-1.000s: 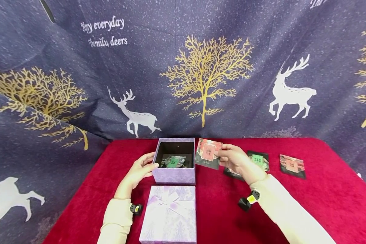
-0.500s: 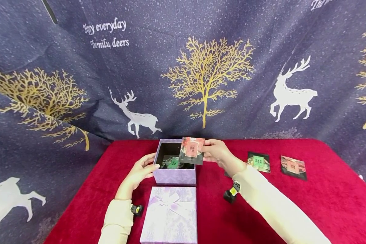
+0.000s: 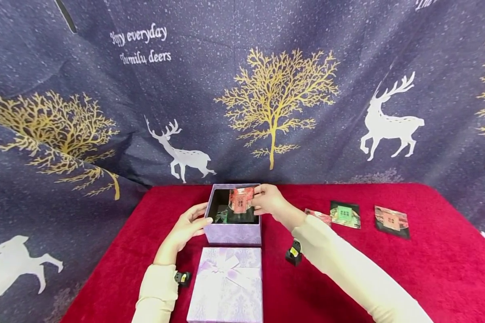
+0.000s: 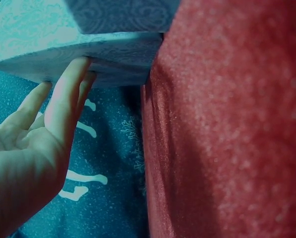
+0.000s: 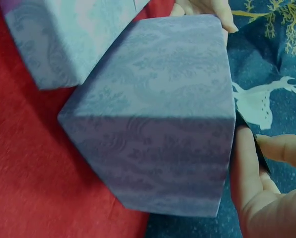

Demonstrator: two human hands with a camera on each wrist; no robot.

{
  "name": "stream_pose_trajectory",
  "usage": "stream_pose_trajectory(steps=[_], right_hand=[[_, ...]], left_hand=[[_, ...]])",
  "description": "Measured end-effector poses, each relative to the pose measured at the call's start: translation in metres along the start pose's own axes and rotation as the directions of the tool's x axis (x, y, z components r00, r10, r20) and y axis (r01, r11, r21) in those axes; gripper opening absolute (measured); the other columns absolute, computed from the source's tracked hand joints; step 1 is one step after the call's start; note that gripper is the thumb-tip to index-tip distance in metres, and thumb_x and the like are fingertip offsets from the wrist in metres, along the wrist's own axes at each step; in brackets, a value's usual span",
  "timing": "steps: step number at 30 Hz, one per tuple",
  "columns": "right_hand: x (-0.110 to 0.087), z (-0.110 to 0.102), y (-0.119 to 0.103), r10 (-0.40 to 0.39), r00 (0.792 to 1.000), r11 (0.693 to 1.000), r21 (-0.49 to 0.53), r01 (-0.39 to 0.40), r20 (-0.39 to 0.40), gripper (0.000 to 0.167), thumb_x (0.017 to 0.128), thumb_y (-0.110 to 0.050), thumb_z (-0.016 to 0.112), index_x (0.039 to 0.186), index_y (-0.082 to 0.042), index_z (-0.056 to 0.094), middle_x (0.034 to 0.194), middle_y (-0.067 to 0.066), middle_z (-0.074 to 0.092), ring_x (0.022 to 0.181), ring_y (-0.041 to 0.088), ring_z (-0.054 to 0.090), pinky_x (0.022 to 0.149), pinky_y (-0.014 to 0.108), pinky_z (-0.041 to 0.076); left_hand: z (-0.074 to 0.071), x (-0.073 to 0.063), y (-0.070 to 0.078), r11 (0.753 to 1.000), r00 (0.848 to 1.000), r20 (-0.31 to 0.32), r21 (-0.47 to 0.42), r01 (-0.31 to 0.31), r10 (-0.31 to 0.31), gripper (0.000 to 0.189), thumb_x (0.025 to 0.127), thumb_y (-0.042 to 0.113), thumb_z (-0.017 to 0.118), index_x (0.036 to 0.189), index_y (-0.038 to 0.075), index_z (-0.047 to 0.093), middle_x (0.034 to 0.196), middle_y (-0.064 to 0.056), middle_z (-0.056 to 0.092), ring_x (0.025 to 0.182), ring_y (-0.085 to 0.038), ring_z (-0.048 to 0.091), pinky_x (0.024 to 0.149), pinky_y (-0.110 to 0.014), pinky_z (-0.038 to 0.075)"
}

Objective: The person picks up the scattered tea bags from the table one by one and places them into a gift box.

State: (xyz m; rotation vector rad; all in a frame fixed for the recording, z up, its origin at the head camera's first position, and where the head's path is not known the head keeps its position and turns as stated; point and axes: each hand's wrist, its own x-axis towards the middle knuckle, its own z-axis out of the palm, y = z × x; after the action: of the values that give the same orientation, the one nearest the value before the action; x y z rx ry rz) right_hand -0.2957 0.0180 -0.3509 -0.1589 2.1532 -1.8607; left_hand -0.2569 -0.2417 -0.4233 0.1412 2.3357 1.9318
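Note:
A purple patterned gift box (image 3: 232, 234) stands without its lid on the red cloth, its inside dark. My left hand (image 3: 190, 226) touches the box's left side with extended fingers, the thumb near the front corner; the left wrist view shows the fingertips (image 4: 82, 63) against the wall. Between thumb and fingers, my right hand (image 3: 272, 202) pinches a red-and-black tea sachet (image 3: 239, 200) at its right edge, over the box's opening. The sachet's lower part dips behind the front rim. Partly covered by it, a green sachet (image 3: 222, 214) lies inside the box.
The lavender lid (image 3: 226, 287) with a ribbon bow lies just in front of the box. To the right lie a green sachet (image 3: 345, 214), a red sachet (image 3: 391, 220) and another red one (image 3: 320, 216) half hidden by the right sleeve. A deer-print cloth (image 3: 307, 112) hangs behind.
My right hand has carried the red sachet leftward from beside the box to over its opening, then lowered it. The left hand has stayed at the box's left side.

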Motion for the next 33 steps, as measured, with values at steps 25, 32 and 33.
stream_pose_trajectory(steps=[25, 32, 33], right_hand=[[0.007, 0.030, 0.003, -0.041, 0.998, 0.999, 0.030, 0.040, 0.046, 0.030, 0.083, 0.014, 0.056, 0.111, 0.015, 0.044, 0.101, 0.038, 0.062, 0.089, 0.046, 0.065, 0.074, 0.044, 0.056], [0.000, 0.024, 0.001, -0.092, 0.991, 0.995, -0.019, 0.094, 0.099, 0.032, 0.084, 0.009, 0.056, 0.113, 0.017, 0.045, 0.100, 0.035, 0.063, 0.091, 0.046, 0.065, 0.074, 0.043, 0.056], [-0.002, 0.022, 0.001, -0.108, 0.990, 0.993, -0.030, 0.111, 0.096, 0.030, 0.084, 0.009, 0.056, 0.111, 0.017, 0.047, 0.099, 0.034, 0.064, 0.088, 0.044, 0.066, 0.074, 0.042, 0.056]], left_hand=[[0.002, -0.004, 0.008, 1.000, 1.000, -0.002, -0.005, 0.009, -0.009, 0.058, 0.089, 0.008, 0.062, 0.142, 0.006, 0.039, 0.143, -0.025, 0.042, 0.112, -0.028, 0.057, 0.090, -0.050, 0.050], [0.002, -0.003, 0.006, 1.000, 1.000, 0.000, -0.004, 0.000, 0.000, 0.058, 0.089, 0.011, 0.063, 0.142, 0.005, 0.039, 0.142, -0.026, 0.042, 0.112, -0.029, 0.057, 0.090, -0.051, 0.049], [0.002, -0.003, 0.006, 1.000, 1.000, -0.004, -0.005, 0.001, -0.001, 0.058, 0.088, 0.011, 0.063, 0.142, 0.006, 0.040, 0.142, -0.026, 0.042, 0.112, -0.029, 0.057, 0.089, -0.051, 0.050]])
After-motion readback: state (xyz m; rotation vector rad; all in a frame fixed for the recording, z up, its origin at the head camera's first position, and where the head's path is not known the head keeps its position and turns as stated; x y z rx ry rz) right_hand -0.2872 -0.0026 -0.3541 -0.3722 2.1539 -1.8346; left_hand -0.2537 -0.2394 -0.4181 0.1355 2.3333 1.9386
